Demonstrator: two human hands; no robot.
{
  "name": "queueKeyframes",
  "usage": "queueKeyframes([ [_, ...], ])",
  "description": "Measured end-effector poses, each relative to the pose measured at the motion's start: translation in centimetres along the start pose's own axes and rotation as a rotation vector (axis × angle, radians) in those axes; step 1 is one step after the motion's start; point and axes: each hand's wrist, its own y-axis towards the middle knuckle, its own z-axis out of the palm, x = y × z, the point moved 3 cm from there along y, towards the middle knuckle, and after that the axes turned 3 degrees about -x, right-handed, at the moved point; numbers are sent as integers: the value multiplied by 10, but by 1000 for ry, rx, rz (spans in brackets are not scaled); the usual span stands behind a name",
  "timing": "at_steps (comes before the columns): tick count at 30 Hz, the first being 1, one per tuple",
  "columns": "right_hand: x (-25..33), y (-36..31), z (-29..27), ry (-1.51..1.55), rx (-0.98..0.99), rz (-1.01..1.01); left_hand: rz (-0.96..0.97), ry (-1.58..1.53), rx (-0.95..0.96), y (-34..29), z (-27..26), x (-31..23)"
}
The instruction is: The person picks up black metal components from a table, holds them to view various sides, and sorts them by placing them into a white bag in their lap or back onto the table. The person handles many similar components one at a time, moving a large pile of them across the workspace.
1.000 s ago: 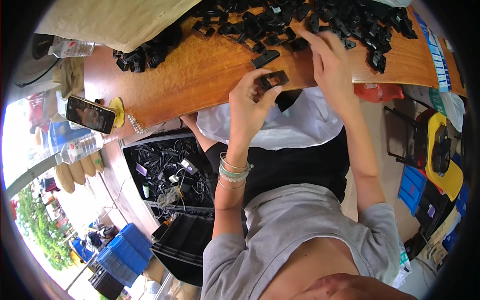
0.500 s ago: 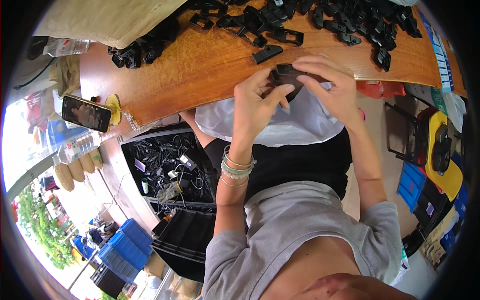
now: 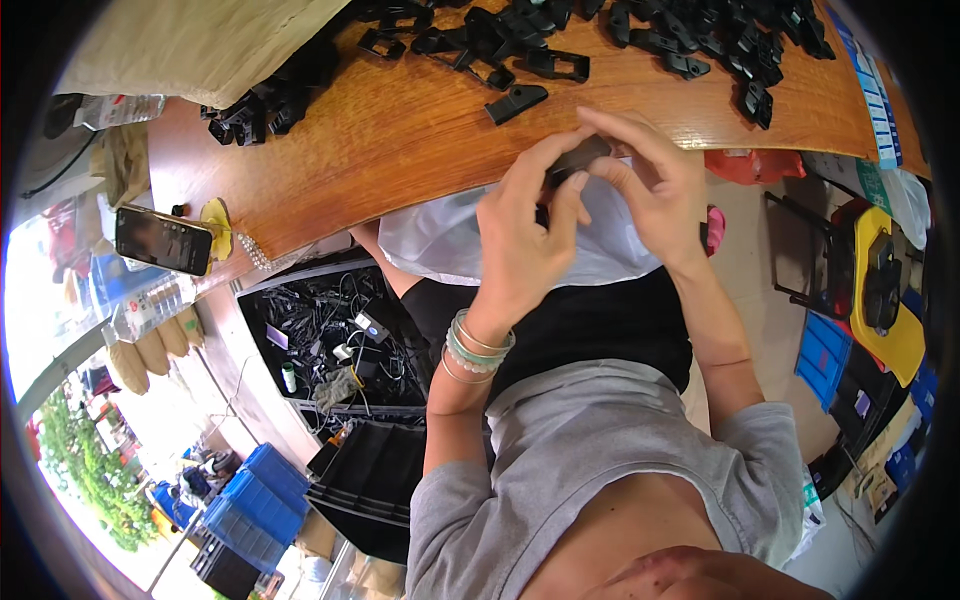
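Close to the table's front edge, my left hand (image 3: 525,225) is closed round a small dark plastic part (image 3: 578,158), gripping it between thumb and fingers. My right hand (image 3: 662,190) pinches the same part's right end with thumb and fingertips. Much of the part is hidden behind the fingers, and its exact kind is not clear. Just beyond the hands, a single black plastic clip-like piece (image 3: 516,103) lies on the wooden table (image 3: 400,140). Below the hands, a white plastic bag (image 3: 440,238) covers my lap.
Black plastic pieces (image 3: 725,40) form heaps along the table's far side, with another pile (image 3: 262,108) at left. A phone (image 3: 163,240) leans at the left edge. Below it stands a black crate (image 3: 345,335) of cables and small parts. A yellow chair (image 3: 885,325) is at right.
Both hands have drawn slightly down toward me, the dark part still between them and turned. The right thumb and fingers have closed in on its end. The whole view has shifted a little.
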Motion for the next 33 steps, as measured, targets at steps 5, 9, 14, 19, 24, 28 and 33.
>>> queueKeyframes([
  [5,2,-6,-7,-190,23,-15,5,-42,-43,-8,2,11],
  [9,8,-4,-37,-414,88,-78,399,374,32,6,-8,12],
  [14,5,37,-77,-967,-328,-312,600,964,-47,65,17,-7],
  [19,-2,43,-78,-1187,-323,-368,699,1130,73,88,28,0],
  [24,-2,36,-49,-1145,-343,-318,850,817,-112,85,13,-19],
  [28,-15,26,-63,-964,-441,-278,695,418,-141,76,-13,-22],
  [33,-2,11,-57,-237,-374,-110,120,-51,66,47,-19,-10],
])
